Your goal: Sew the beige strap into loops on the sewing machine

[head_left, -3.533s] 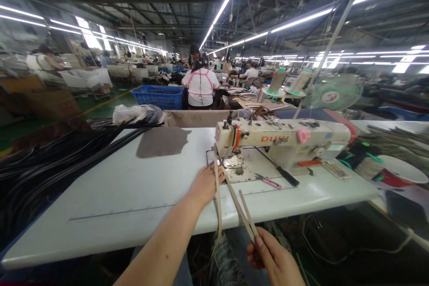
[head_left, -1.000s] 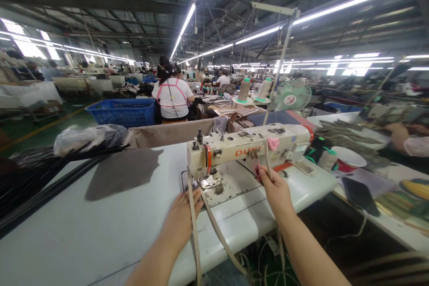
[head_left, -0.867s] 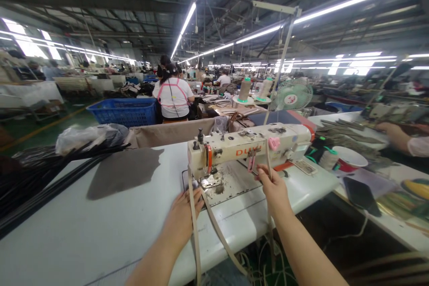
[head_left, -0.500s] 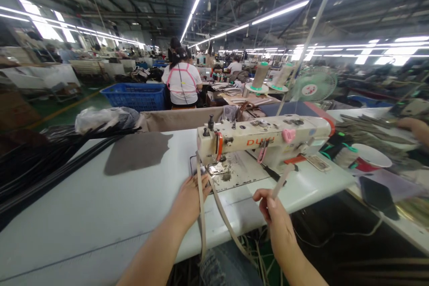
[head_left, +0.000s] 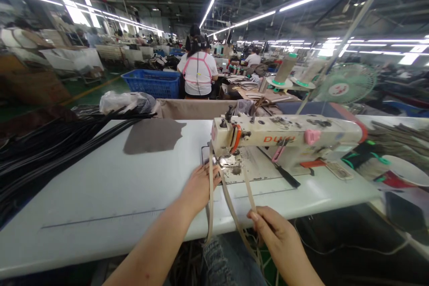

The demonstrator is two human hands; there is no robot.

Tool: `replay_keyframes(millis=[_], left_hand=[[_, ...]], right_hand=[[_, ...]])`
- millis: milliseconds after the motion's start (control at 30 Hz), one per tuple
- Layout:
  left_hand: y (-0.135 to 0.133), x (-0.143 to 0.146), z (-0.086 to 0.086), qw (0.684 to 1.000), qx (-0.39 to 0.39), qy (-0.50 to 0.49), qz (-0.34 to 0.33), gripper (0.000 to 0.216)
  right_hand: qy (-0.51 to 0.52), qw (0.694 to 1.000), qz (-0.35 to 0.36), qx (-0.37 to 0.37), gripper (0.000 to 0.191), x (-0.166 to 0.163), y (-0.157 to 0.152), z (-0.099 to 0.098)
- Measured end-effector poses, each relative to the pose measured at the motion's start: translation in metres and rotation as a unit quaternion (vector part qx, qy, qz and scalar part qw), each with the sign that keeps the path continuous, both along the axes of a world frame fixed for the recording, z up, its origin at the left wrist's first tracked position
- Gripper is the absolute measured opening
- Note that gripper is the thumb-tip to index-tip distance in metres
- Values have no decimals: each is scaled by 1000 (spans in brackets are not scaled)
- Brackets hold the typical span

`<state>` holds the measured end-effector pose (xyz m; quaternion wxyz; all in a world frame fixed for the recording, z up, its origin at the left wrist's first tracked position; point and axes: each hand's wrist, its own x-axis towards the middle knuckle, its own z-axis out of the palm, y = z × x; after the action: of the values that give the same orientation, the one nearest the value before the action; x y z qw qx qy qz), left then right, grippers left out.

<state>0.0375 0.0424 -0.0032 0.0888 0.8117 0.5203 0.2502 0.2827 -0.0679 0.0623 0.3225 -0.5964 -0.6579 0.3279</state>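
A white sewing machine (head_left: 284, 136) with orange trim stands on the pale table. My left hand (head_left: 200, 184) lies with its fingers stretched flat beside the needle area. One narrow beige strap (head_left: 211, 196) hangs from the machine head across these fingers and down over the table edge. A second beige strap (head_left: 231, 205) runs from under the needle area toward my lap. Lower right of the needle, my right hand (head_left: 273, 230) pinches a beige strip (head_left: 250, 190) between thumb and fingers, its free end pointing up toward the machine.
Black strips (head_left: 67, 161) are heaped at left near a grey-brown material piece (head_left: 154, 136). A black-handled tool (head_left: 288, 176) lies under the machine arm. Thread cones (head_left: 284, 69) and a green fan (head_left: 346, 85) stand behind. A person (head_left: 198, 69) sits ahead beside a blue crate (head_left: 152, 82).
My right hand has moved down and slightly left with the strip, whose free end now leans toward the needle area. My left hand stays by the needle. The view has turned left.
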Motion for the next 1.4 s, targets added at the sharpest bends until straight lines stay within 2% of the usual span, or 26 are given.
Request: replay_keyframes(millis=[133,200,367,433,500,567,633,733,800,867,967,1067,1100,1167,1267,1333,1400], left_hand=[[0,-1,-1,1000,6,-9,-6,39],[0,-2,-1,1000,8,-13,-14,40],[-1,-3,1,1000,-6,0,-10,42],[-1,-3,2,1000,-9,0,-5,42],[-1,-3,2,1000,-8,-5,-8,42],[-1,-3,2,1000,-3,-12,-13,42],[-1,-3,1,1000,0,-16,-12,42],[-1,-3,1,1000,-3,-14,-4,43],[-1,-3,1,1000,-4,-12,-3,42],[-1,-3,1,1000,-7,-11,-4,42],[-1,-2,2,1000,-11,-8,-2,41],[-2,-2,3,1000,-10,-4,-5,42],[-2,-2,3,1000,-10,-3,-6,42],[-2,-2,4,1000,-10,-6,-8,43],[-2,-2,5,1000,-12,-10,-6,43],[-2,-2,5,1000,-13,-7,-7,42],[-2,-2,4,1000,-13,-8,-8,41]], right_hand=[[-63,998,-11,-3,36,7,1,-6],[-113,994,6,-2,35,4,-1,-6],[-240,966,75,-64,45,-6,-6,-6],[-327,942,55,-55,51,0,-7,-8],[-434,901,4,-17,55,9,-10,-12],[-499,866,-27,33,54,16,-13,-13],[-500,862,-19,81,52,16,-16,-13],[-437,890,48,122,50,4,-18,-11],[-391,906,113,118,48,-5,-17,-9],[-379,910,141,86,44,-7,-14,-7],[-445,893,62,25,40,1,-11,-5],[-502,864,-13,26,43,9,-10,-2],[-497,867,-11,42,45,9,-11,-2],[-445,892,31,68,48,3,-12,-1],[-382,916,112,49,46,-5,-12,-4],[-420,902,97,15,45,-4,-12,-6],[-473,880,33,10,48,4,-12,-9]])
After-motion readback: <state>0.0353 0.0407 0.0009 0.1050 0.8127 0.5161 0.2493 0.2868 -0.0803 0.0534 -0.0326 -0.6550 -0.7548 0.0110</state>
